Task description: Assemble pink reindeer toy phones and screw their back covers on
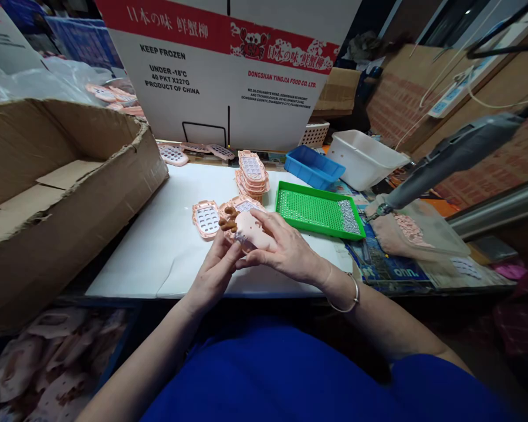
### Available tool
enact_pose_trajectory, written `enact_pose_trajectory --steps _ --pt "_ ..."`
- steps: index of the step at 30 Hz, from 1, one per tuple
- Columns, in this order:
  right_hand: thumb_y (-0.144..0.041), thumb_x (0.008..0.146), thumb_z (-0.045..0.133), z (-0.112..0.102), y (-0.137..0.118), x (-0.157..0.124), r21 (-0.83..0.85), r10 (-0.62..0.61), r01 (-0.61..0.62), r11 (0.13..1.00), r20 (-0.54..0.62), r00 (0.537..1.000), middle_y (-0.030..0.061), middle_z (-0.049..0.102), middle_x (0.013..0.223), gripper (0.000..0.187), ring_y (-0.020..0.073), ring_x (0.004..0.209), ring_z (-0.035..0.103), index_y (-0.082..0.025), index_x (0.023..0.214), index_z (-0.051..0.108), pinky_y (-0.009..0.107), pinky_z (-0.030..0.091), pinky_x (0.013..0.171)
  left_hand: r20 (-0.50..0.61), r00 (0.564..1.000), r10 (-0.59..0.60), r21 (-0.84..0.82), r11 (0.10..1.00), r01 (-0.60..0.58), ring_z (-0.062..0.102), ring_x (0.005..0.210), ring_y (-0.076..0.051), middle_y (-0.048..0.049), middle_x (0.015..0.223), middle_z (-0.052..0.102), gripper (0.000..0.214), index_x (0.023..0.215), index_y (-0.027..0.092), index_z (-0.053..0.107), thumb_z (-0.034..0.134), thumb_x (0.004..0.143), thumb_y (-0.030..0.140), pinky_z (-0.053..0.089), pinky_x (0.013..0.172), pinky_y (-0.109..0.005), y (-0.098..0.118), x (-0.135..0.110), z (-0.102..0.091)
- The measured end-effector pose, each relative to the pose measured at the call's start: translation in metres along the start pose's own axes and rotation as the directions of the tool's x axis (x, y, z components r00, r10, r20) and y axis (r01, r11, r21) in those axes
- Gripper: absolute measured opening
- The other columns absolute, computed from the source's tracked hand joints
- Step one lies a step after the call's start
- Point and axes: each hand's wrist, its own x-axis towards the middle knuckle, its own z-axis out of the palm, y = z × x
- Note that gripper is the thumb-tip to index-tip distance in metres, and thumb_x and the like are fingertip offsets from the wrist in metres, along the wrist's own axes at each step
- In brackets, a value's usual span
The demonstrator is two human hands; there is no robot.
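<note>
Both hands hold a pale pink plastic shell (256, 231) with brown antler-like parts at its upper left, over the white tabletop. My left hand (217, 264) pinches its lower left edge with thumb and fingers. My right hand (288, 246) wraps round its right side, fingers over the top. Partly hidden behind the shell is a pink keypad panel (246, 204). Another keypad panel (207, 220), pink with white keys, lies flat just left of it. A stack of similar panels (251, 167) stands farther back.
A green tray (286, 220) holds small silvery pieces at its right end. Behind it are a blue bin (314, 167) and a white bin (361, 155). A grey power screwdriver (453, 161) slants in from the right above a clear tub (440, 234). A cardboard box (92, 217) borders the left.
</note>
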Motion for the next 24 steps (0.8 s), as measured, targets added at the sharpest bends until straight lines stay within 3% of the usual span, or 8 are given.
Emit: enact_pose_trajectory --steps 8,14,17,21,24 --pt "-0.084 0.076 0.047 0.009 0.001 0.001 -0.210 -0.125 0.111 0.971 -0.058 0.990 0.0194 0.055 0.131 0.099 0.0315 0.115 0.058 -0.015 0.147 0.042 0.050 0.052 0.099 -0.058 0.998 -0.021 0.003 1.000 0.021 0.045 0.138 -0.029 -0.0062 0.141 0.057 0.048 0.124 0.028 0.062 0.070 0.082 0.050 0.040 0.115 -0.044 -0.005 -0.001 0.003" --pt "-0.080 0.082 0.042 0.016 0.004 -0.001 -0.332 -0.214 0.180 0.926 -0.068 0.974 0.0204 0.054 0.131 0.096 0.0328 0.123 0.053 -0.012 0.150 0.038 0.049 0.050 0.103 -0.035 0.999 0.002 -0.009 1.000 -0.003 0.055 0.128 -0.031 -0.0074 0.128 0.066 0.045 0.120 0.027 0.067 0.074 0.078 0.043 0.042 0.113 -0.048 -0.002 -0.005 0.002" --pt "-0.078 0.083 0.043 0.025 0.008 -0.005 -0.391 -0.267 0.213 0.895 -0.090 0.959 0.0222 0.049 0.139 0.096 0.0345 0.127 0.051 -0.011 0.151 0.036 0.051 0.048 0.106 -0.050 0.996 0.078 0.097 0.993 -0.072 0.059 0.124 -0.031 -0.0084 0.123 0.069 0.040 0.117 0.025 0.068 0.071 0.081 0.043 0.045 0.110 -0.046 -0.001 -0.009 0.002" --pt "-0.080 0.084 0.037 0.029 0.013 -0.011 -0.275 -0.349 0.301 0.913 -0.143 0.926 0.0247 0.047 0.143 0.096 0.0347 0.131 0.048 -0.009 0.148 0.036 0.055 0.046 0.107 -0.099 0.963 0.249 0.400 0.896 -0.191 0.064 0.116 -0.029 -0.0111 0.117 0.070 0.039 0.123 0.019 0.065 0.060 0.091 0.040 0.048 0.105 -0.042 0.000 -0.016 0.004" --pt "-0.069 0.094 0.032 0.018 0.007 -0.013 -0.035 -0.310 0.308 0.951 -0.174 0.935 0.0185 0.057 0.136 0.075 0.0256 0.126 0.055 -0.014 0.143 0.044 0.045 0.049 0.104 0.003 0.965 0.261 0.515 0.827 -0.225 0.071 0.091 -0.025 -0.0119 0.119 0.070 0.043 0.133 0.020 0.058 0.056 0.093 0.034 0.058 0.085 -0.038 0.002 -0.022 0.001"
